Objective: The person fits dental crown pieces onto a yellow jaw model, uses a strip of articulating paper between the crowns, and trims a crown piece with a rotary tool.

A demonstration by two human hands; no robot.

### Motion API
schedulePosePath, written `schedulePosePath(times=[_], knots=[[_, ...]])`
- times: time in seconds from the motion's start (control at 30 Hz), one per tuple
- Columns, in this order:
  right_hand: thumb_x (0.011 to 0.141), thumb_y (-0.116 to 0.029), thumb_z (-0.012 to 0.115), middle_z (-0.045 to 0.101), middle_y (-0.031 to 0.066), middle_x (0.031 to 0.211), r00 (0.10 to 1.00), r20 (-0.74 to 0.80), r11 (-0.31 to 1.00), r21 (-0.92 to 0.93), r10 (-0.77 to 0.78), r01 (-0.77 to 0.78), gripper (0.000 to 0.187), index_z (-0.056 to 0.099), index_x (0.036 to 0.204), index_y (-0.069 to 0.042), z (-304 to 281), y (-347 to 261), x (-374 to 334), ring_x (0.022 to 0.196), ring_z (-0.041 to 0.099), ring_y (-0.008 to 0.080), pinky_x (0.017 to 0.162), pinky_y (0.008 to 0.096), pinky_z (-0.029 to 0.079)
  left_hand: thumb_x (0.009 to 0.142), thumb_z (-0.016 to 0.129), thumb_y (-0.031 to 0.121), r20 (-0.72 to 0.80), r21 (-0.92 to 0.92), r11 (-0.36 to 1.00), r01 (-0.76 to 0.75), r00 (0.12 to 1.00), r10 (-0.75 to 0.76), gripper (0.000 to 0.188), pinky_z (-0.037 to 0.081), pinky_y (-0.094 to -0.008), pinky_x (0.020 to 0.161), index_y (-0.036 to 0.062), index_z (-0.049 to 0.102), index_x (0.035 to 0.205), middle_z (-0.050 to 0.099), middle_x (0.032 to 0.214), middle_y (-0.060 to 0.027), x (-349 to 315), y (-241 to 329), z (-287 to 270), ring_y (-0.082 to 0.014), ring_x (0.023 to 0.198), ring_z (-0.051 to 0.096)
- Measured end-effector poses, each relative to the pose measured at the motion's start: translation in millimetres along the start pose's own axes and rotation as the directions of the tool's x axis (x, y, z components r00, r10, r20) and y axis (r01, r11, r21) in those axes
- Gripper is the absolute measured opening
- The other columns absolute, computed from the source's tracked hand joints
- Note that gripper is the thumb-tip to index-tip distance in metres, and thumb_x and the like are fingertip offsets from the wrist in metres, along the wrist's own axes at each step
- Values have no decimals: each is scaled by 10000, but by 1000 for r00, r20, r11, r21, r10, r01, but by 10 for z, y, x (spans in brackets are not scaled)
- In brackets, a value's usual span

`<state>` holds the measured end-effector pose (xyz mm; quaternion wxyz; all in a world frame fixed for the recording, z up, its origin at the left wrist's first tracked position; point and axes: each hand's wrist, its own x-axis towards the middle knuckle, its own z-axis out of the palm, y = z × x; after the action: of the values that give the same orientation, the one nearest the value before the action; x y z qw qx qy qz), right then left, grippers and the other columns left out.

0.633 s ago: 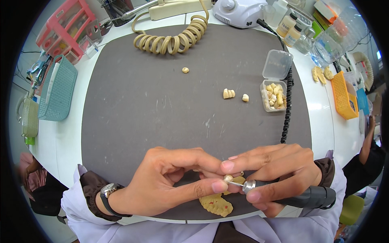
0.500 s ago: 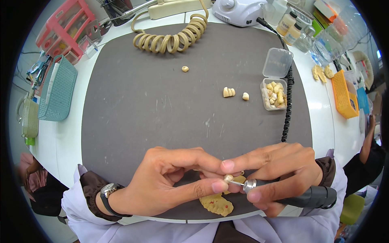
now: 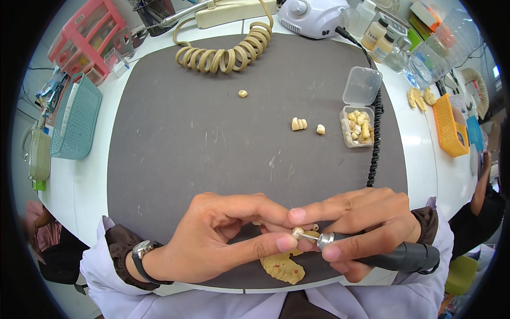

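Note:
Between the thumb and fingers of my left hand [image 3: 228, 236] is a small cream dental crown [image 3: 298, 232]. My right hand [image 3: 372, 228] is wrapped round a black dental handpiece [image 3: 404, 258] with a silver collar, its thin bur meeting the crown. The right index fingertip rests by the left fingertips, above the crown. Under my hands lies a yellow dental cast [image 3: 284, 268] with red marks, partly hidden by the fingers. Out on the grey mat [image 3: 212, 143] are a single tooth crown [image 3: 243, 93], a joined row of crowns [image 3: 299, 124] and another small crown [image 3: 320, 129].
An open clear box [image 3: 357, 127] of tooth pieces stands at the mat's right, beside a black coiled cord [image 3: 376, 143]. A beige coiled hose [image 3: 226, 59] and white control unit [image 3: 313, 18] sit at the back. Baskets, teal [image 3: 78, 119] and orange [image 3: 449, 127], flank the mat.
The view has shifted very slightly. My hands keep nearly the same pose, with the bur still at the crown; the handpiece has moved slightly left.

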<state>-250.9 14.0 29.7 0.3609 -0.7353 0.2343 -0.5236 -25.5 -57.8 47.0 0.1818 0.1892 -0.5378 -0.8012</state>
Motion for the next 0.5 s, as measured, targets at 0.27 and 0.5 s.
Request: schedulePosePath(times=[0.27,0.5], knots=[[813,-11,734,693,163,725,1000,-12,1000,-7,5,-5,213,614,989,-4,7,-2,0,1012,657,450,720,454,600,913,645,3,-5,8,1000,18,1000,-18,201,532,-290,858,-72,641,1099,684,1027,-150,2,-2,-9,-211,1005,680],[815,-8,729,687,154,711,1000,-11,1000,-9,5,-5,200,620,984,-3,1,11,-13,1016,658,443,728,455,597,916,646,11,-13,2,1000,10,1000,-10,198,523,-282,849,-70,644,1096,695,1017,-145,3,-6,-9,-183,986,670]])
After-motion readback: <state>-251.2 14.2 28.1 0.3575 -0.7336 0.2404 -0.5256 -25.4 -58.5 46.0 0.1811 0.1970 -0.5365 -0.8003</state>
